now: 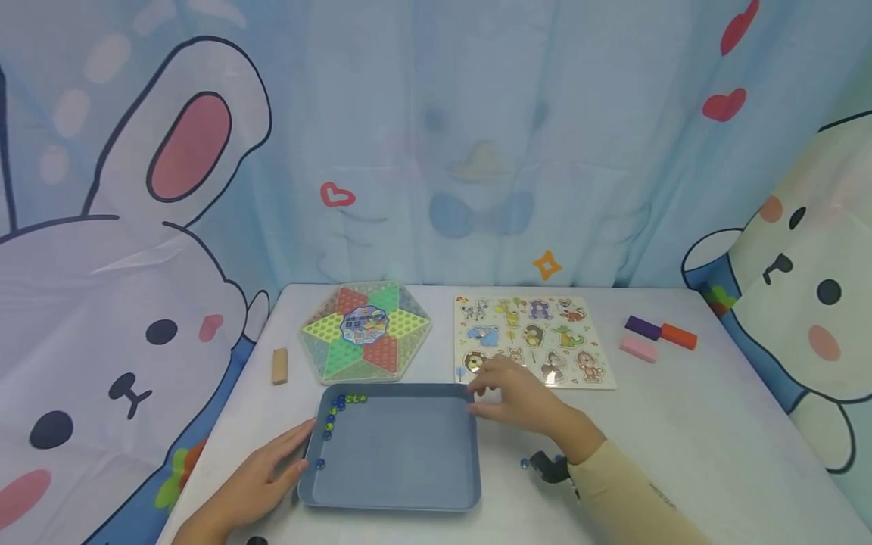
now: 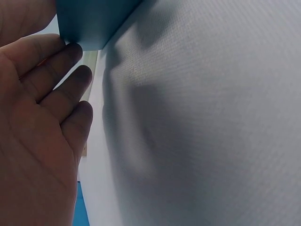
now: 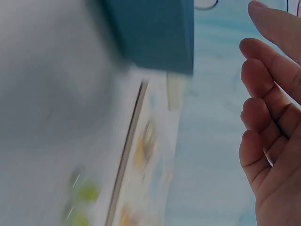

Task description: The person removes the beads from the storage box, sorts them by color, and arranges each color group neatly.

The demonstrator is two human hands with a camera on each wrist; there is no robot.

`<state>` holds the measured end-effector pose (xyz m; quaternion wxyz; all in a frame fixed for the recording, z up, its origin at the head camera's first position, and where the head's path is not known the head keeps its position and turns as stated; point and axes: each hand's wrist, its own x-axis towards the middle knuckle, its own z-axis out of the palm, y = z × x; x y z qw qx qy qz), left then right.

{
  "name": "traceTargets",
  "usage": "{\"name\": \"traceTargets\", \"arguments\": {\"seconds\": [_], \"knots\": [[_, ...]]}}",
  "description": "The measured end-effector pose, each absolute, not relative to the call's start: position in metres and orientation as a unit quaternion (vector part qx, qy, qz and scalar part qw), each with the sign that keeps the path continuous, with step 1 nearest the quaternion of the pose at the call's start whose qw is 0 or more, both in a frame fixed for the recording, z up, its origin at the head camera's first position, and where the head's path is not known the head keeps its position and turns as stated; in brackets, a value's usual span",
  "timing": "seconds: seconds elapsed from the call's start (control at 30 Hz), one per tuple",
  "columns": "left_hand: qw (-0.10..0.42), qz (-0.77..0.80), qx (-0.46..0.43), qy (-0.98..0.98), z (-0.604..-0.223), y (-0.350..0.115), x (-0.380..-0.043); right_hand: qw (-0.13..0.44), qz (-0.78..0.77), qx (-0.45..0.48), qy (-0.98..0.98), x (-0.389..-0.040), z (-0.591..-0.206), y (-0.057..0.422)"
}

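A blue-grey tray (image 1: pixel 409 454) lies on the white table, with several blue and yellow-green marbles (image 1: pixel 331 416) along its left side and back left corner. My left hand (image 1: pixel 262 473) rests by the tray's left wall, its fingers fairly straight; in the left wrist view the fingertips (image 2: pixel 83 73) are right at the tray's corner. Over the back right corner of the tray hovers my right hand (image 1: pixel 507 386), fingers loosely bent. Nothing shows between thumb and fingers of the right hand (image 3: pixel 273 108) in the right wrist view, and the tray wall (image 3: pixel 150 37) stands beside them.
Behind the tray lie a hexagonal board with coloured star sections (image 1: pixel 409 348) and an animal picture puzzle (image 1: pixel 579 363). Purple, orange and pink blocks (image 1: pixel 638 348) sit at right, a wooden block (image 1: pixel 280 366) at left. A blue marble (image 1: pixel 524 463) lies near my right wrist.
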<state>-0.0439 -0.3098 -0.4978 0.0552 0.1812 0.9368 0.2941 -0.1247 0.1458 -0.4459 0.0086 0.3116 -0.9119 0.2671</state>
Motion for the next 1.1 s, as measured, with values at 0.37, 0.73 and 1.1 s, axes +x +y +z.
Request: {"name": "traceTargets", "arguments": {"seconds": [0.37,0.73,1.1], "knots": [[0.072,0.290,0.164,0.940,-0.499,-0.311,-0.043,-0.024,0.201,0.418,-0.886,-0.145,-0.435,0.026],[0.087,0.307,0.165,0.933,-0.501,-0.312,-0.046,-0.041,0.081,0.489,-0.868,-0.126,-0.472,-0.065],[0.037,0.309,0.201,0.929,-0.501,-0.312,-0.044,-0.033,0.089,0.504,-0.859,-0.119,-0.492,-0.090]]}}
